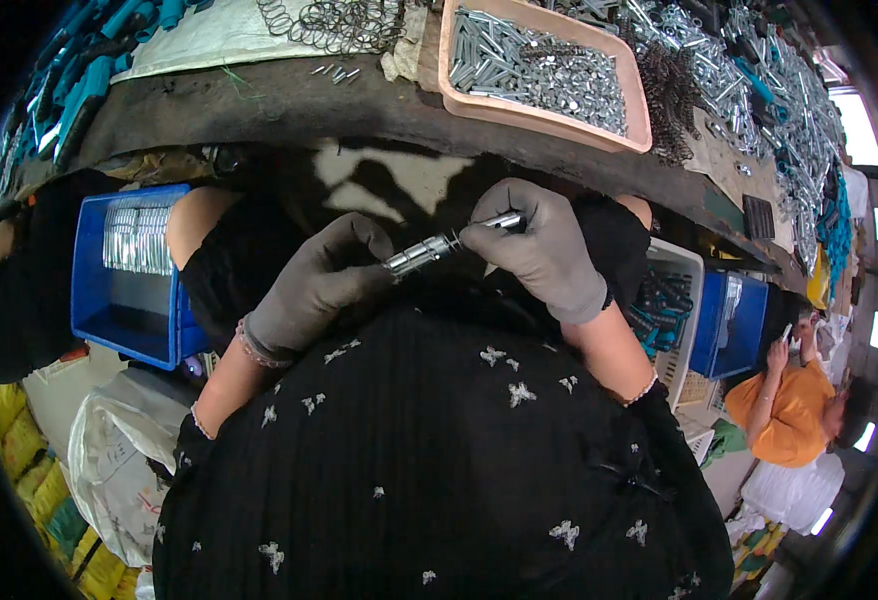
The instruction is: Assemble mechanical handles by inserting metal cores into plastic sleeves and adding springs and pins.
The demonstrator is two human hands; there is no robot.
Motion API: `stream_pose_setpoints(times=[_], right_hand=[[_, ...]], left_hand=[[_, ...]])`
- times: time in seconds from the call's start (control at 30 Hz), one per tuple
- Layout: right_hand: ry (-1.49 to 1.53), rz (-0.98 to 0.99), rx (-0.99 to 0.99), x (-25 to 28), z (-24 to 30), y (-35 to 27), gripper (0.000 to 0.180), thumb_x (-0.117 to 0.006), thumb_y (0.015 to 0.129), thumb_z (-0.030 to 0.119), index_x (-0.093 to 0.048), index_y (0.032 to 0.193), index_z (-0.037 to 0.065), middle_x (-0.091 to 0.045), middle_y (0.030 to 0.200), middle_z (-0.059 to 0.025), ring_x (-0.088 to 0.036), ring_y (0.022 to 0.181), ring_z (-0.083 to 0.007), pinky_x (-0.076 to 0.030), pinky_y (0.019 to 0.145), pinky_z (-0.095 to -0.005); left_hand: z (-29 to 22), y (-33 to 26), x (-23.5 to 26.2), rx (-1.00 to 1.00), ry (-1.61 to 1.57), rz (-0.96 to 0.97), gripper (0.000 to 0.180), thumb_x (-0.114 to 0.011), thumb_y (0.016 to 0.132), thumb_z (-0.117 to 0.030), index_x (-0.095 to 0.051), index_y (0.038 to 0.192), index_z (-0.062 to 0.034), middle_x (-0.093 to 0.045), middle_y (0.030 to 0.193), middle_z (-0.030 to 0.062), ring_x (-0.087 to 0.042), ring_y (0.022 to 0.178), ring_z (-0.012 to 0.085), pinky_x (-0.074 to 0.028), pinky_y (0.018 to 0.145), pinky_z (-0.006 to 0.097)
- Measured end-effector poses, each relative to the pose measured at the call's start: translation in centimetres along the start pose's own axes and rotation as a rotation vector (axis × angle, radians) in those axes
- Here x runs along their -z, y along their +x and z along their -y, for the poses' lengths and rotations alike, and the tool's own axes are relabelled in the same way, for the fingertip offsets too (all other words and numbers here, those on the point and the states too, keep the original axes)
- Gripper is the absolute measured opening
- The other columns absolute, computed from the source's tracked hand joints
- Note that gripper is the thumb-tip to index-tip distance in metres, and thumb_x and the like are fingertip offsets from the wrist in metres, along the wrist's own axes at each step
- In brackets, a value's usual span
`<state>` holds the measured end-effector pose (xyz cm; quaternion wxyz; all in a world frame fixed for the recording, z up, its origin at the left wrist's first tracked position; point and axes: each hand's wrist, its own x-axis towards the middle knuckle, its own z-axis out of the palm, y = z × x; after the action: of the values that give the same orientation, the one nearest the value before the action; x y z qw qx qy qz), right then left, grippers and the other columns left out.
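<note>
Both my hands wear grey gloves and meet above my lap. My left hand (324, 285) pinches one end of a shiny metal cylindrical part (421, 254), which has a stepped, tube-like shape. Around its other end close the fingers of my right hand (544, 250). A short metal rod end (507, 220) sticks out beyond the right thumb; whether it belongs to the same part I cannot tell. The part tilts slightly upward to the right. My fingers hide both of its ends.
On the bench ahead stands a pink tray (549, 118) of metal pins and small pieces. Coil springs (344, 25) lie left of it, metal parts (679, 50) right. A blue bin (129, 335) is at my left, a white crate (694, 300) at my right. Another person (789, 410) sits far right.
</note>
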<state>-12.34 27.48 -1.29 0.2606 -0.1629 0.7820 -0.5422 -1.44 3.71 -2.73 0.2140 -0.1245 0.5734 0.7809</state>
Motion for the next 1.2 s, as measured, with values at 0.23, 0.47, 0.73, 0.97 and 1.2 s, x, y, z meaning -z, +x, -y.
stream_pose_setpoints(times=[0.23,0.47,0.73,0.97,1.2], right_hand=[[0.029,0.085,0.059,-0.9,-0.2,0.3,0.016,-0.070,0.084,0.015,-0.067,0.085,-0.001,-0.063,0.076,-0.0066,-0.058,0.073,-0.0142,-0.047,0.070,-0.0296],[0.077,0.093,0.166,-2.2,-1.0,-0.1,0.014,-0.050,0.099,0.012,-0.057,0.100,-0.001,-0.058,0.090,-0.0104,-0.055,0.085,-0.0197,-0.045,0.080,-0.0322],[0.190,0.054,0.087,-2.3,-0.4,0.4,0.014,-0.053,0.102,0.014,-0.053,0.099,0.001,-0.053,0.083,-0.0057,-0.050,0.075,-0.0137,-0.044,0.071,-0.0298],[-0.092,0.130,0.150,-2.0,4.1,0.9,0.017,-0.058,0.100,0.018,-0.059,0.106,0.002,-0.060,0.085,-0.0067,-0.060,0.077,-0.0150,-0.049,0.071,-0.0303],[-0.546,-0.052,0.476,-0.2,17.5,12.7,0.027,-0.062,0.095,0.027,-0.068,0.104,0.003,-0.069,0.095,-0.0201,-0.068,0.091,-0.0339,-0.052,0.080,-0.0409]], left_hand=[[0.7,-0.5,0.5,-0.022,0.002,-0.001,0.022,-0.071,0.089,-0.007,-0.055,0.105,-0.0078,-0.058,0.089,-0.0016,-0.051,0.066,0.0051,-0.041,0.056,0.022],[0.5,-0.1,0.5,-0.105,0.042,-0.017,0.022,-0.072,0.088,-0.007,-0.056,0.102,-0.0076,-0.057,0.092,-0.0021,-0.054,0.073,0.0051,-0.045,0.063,0.022],[-0.4,-0.1,1.1,-0.070,0.059,-0.041,0.021,-0.071,0.087,-0.006,-0.056,0.101,-0.0091,-0.056,0.090,-0.0033,-0.051,0.075,0.0047,-0.043,0.066,0.023],[-1.1,-2.6,1.4,-0.129,-0.056,-0.024,0.018,-0.069,0.091,-0.010,-0.056,0.103,-0.0069,-0.057,0.084,0.0000,-0.055,0.067,0.0085,-0.045,0.059,0.024],[1.4,-6.6,5.1,-0.131,-0.105,-0.196,0.018,-0.067,0.093,-0.012,-0.059,0.107,-0.0045,-0.059,0.096,0.0000,-0.054,0.087,0.0069,-0.046,0.075,0.024]])
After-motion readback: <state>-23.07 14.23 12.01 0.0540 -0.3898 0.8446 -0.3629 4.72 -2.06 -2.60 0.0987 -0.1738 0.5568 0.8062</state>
